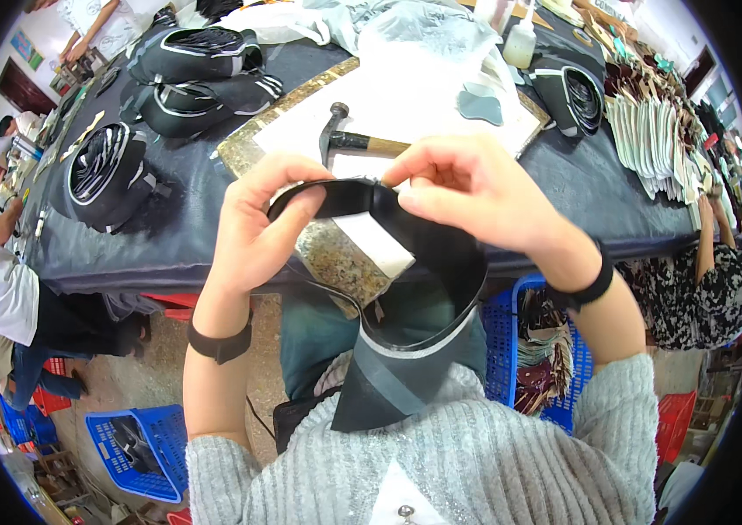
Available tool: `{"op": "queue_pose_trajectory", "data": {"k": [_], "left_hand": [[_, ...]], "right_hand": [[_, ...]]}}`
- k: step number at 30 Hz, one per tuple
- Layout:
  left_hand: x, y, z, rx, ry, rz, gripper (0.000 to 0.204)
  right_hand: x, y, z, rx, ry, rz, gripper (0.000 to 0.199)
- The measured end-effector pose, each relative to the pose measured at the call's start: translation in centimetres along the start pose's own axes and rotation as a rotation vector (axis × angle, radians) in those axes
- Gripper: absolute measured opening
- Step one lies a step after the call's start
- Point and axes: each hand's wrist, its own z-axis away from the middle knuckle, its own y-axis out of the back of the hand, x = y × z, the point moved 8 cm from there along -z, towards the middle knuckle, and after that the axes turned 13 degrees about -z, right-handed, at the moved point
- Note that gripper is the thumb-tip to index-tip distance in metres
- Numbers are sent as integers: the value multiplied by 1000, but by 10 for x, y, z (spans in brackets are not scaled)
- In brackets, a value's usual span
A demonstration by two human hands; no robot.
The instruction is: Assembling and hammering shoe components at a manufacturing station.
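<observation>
A black, looped piece with a grey edge band, like a shoe upper (406, 372), hangs between my two hands, its pointed lower end in front of my sweater. My left hand (257, 223) is closed on its rim, thumb inside and fingers outside. Close to a seam at the far side of the loop, the thumb and index finger of my right hand (480, 192) pinch the same rim. Just beyond my hands lies a hammer (362, 142) with a dark head and a wooden handle. Part of a speckled stone slab (336, 254) shows through the loop.
Bundles of black uppers stand on the dark table at the left (108, 179), far left (196, 83) and right (569, 96). A white bottle (521, 44) and stacked pale pieces (646, 140) are farther right. Blue baskets (499, 341) flank me below; other people work at both sides.
</observation>
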Motion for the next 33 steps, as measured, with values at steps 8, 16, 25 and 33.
{"op": "queue_pose_trajectory", "data": {"k": [8, 16, 25, 33], "left_hand": [[62, 18, -4, 94, -483, -385, 27], [65, 47, 62, 768, -242, -711, 23], [38, 35, 44, 465, 111, -29, 18], [32, 16, 31, -119, 190, -147, 14]], "right_hand": [[50, -65, -10, 10, -132, -1034, 28], [41, -83, -30, 388, 216, -1112, 28], [46, -120, -26, 380, 141, -950, 32], [63, -109, -15, 114, -99, -1148, 34]]}}
